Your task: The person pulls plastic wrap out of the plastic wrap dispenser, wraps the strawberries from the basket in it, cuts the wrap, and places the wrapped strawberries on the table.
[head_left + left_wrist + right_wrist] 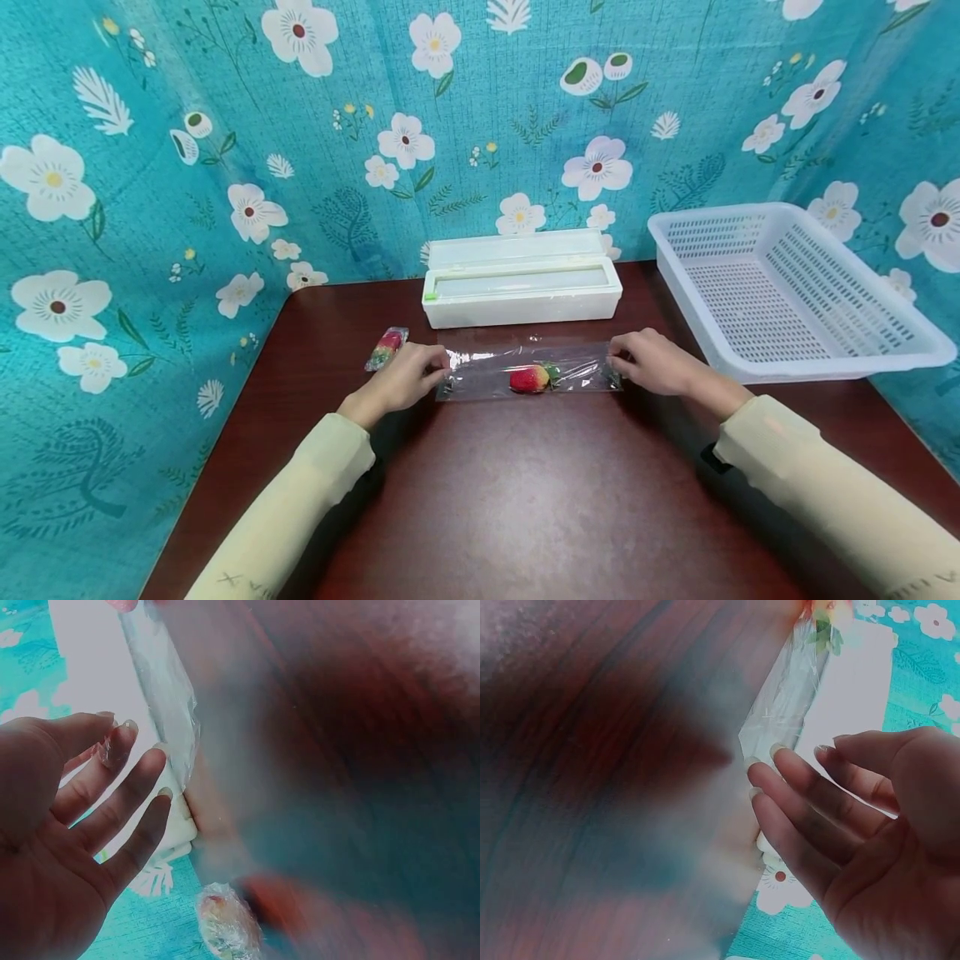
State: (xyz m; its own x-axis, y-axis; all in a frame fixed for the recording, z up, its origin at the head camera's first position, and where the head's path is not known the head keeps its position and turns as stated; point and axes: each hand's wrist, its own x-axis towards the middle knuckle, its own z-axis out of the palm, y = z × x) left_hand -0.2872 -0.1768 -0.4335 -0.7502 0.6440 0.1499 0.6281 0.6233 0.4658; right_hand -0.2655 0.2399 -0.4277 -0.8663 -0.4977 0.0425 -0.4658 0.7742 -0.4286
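A clear sheet of plastic wrap [480, 379] stretches across the table between my two hands. On its middle lies a red strawberry [529, 379], its green leaves pointing right. My left hand [401, 377] pinches the left end of the wrap between thumb and index finger; the other fingers are loosely bent in the left wrist view. At the opposite end, my right hand [656, 362] pinches the wrap with thumb and forefinger close together. Another strawberry [387, 347], wrapped in film, rests just beyond the left hand and also appears in the left wrist view.
Behind the wrap stands a long white dispenser box [525, 308] with its lid raised. A white plastic basket [825, 367] sits at the right on the dark wooden table [540, 500]. A flowered turquoise cloth [480, 142] hangs along the back and sides.
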